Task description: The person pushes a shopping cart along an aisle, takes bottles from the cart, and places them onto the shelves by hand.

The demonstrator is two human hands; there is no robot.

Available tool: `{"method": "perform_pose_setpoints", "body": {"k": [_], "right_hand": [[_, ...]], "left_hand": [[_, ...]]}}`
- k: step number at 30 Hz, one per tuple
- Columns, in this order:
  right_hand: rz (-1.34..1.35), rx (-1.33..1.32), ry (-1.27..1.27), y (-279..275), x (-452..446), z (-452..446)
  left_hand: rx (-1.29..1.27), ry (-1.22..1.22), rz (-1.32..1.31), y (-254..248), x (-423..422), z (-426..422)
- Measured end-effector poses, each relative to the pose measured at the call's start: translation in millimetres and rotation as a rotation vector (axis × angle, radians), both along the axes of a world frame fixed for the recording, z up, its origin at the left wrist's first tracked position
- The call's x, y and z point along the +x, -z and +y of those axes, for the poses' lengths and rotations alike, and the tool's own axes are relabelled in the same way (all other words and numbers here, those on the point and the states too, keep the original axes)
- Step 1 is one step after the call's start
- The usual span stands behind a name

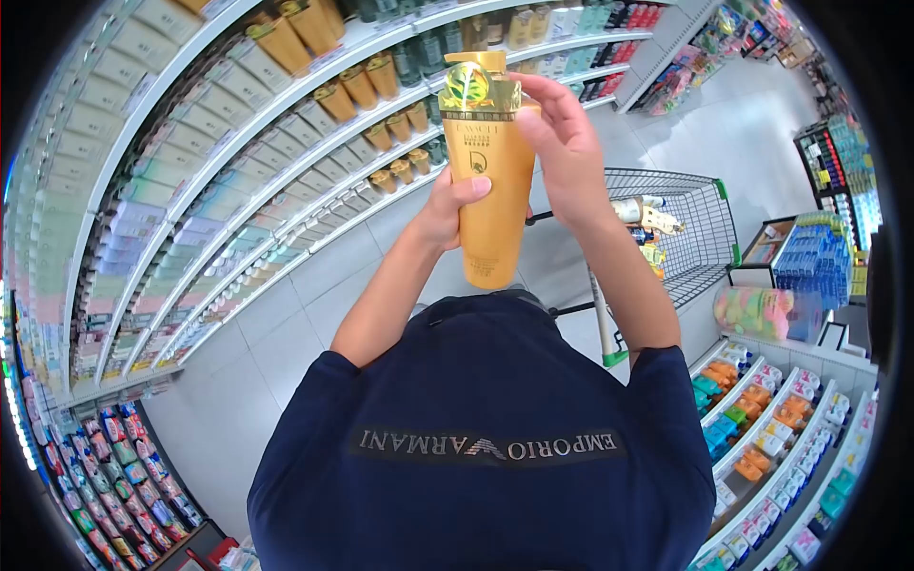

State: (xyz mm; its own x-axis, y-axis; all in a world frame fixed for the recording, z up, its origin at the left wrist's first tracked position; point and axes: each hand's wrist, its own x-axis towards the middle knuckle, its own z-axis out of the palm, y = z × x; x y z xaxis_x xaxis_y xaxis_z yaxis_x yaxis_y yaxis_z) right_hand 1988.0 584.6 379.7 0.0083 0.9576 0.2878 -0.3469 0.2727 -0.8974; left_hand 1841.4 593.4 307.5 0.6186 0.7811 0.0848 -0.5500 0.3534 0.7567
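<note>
A tall golden pump bottle (497, 205) with a round green-and-yellow sticker near its top stands upright in front of my chest. My left hand (447, 205) wraps round its lower middle, thumb across the front. At the upper right side of the bottle is my right hand (564, 143), its fingers behind the neck and thumb near the collar. The right fingers are partly bent and touch or nearly touch the bottle; whether they grip it I cannot tell.
A shopping cart (700, 228) holding several packaged goods stands to the right. Long curved-looking shelves (286, 143) with boxes and golden bottles fill the left and far side. More product shelves (771, 419) are at lower right. Grey tiled floor (248, 352) lies between.
</note>
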Motion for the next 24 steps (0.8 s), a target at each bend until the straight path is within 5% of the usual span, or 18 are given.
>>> {"method": "perform_pose_setpoints", "body": {"k": [12, 24], "right_hand": [[0.128, 0.035, -0.253, 13.7, -188.9, -7.3], [0.088, 0.071, -0.390, 15.6, -259.8, 8.4]], "left_hand": [[0.080, -0.029, -0.174, 14.2, -187.8, -27.2], [0.101, -0.191, -0.198, 16.2, -250.5, -33.2]]}}
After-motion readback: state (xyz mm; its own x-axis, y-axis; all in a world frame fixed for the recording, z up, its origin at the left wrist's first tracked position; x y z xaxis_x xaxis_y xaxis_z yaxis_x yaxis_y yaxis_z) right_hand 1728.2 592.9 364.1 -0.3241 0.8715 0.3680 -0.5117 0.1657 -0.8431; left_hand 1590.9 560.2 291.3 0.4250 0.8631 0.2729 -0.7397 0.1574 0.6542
